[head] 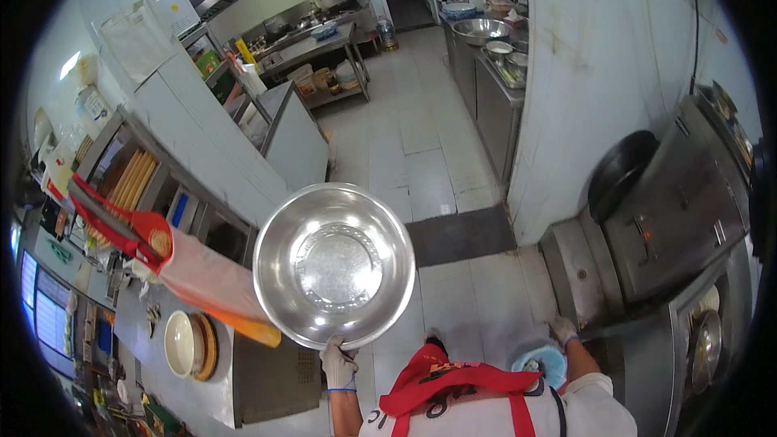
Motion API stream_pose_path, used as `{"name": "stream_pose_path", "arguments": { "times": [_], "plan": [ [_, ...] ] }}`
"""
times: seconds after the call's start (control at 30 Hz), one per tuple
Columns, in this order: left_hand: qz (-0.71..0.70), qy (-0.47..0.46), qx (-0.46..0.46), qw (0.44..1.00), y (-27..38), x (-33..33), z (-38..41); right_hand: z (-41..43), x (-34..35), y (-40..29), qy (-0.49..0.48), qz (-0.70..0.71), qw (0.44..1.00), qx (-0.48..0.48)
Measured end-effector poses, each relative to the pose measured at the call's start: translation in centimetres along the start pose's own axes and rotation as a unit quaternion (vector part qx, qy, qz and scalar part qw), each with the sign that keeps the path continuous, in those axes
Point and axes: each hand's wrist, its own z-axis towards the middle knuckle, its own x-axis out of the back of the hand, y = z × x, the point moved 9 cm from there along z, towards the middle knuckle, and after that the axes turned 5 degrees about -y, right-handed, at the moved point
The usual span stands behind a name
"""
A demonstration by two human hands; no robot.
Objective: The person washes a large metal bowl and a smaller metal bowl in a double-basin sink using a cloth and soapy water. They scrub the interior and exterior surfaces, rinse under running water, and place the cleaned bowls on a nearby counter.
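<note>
My left hand (pixel 340 364), in a white knit glove with a blue cuff, grips the near rim of a large stainless steel basin (pixel 340 267). The basin is held out in front of me, tilted so that its shiny inside faces the camera; nothing shows in it. On the other side, my gloved right hand (pixel 563 329) reaches out by the low edge of a steel kitchen unit (pixel 580 279). Its fingers are small and blurred, so whether they grip that edge cannot be told. Just below that hand is a bin with a light blue liner (pixel 519 359), with some waste inside.
To the left stand a steel counter (pixel 218 397) with a cream bowl (pixel 181 343), and a long bag with red handles (pixel 206 273). A wall (pixel 561 73) and a black round pan (pixel 622 173) are at right. The tiled floor (pixel 407 115) leads between counters towards a doorway.
</note>
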Motion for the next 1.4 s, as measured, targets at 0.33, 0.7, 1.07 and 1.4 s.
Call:
{"name": "stream_pose_path", "arguments": {
  "times": [0.33,0.7,1.07,1.4],
  "plan": [
    [0.049,-0.06,0.093,0.993,6.2,-20.4,17.0,-10.2,-1.4,0.5,-0.129,0.008,0.978,-0.161],
    [0.079,-0.134,0.064,0.986,8.0,-47.6,30.2,1.0,6.6,-0.8,0.017,0.445,0.832,-0.331],
    [0.077,-0.193,0.128,0.97,8.6,-73.0,40.7,10.6,12.8,-7.8,0.086,0.584,0.738,-0.327],
    [0.07,-0.377,0.114,0.917,7.2,-104.7,54.6,7.3,8.6,-16.8,0.192,0.669,0.583,-0.419]
  ]
}}
